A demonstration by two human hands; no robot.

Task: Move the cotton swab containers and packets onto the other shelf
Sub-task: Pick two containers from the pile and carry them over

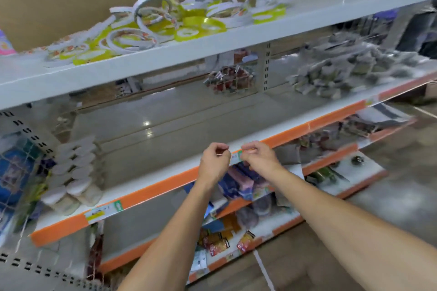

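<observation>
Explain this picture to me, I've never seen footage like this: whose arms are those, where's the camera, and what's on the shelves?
There is no machine here. A person wears a camera on the head, so you look down along their own arms at store shelves. The left hand and right hand are at the orange front edge of the middle shelf, fingers curled near a small price label; the blur hides whether they pinch anything. The top shelf carries tape rolls. At the middle shelf's left end lie white packets, at its right end a blurred grey pile. Lower shelves hold mixed packaged goods.
</observation>
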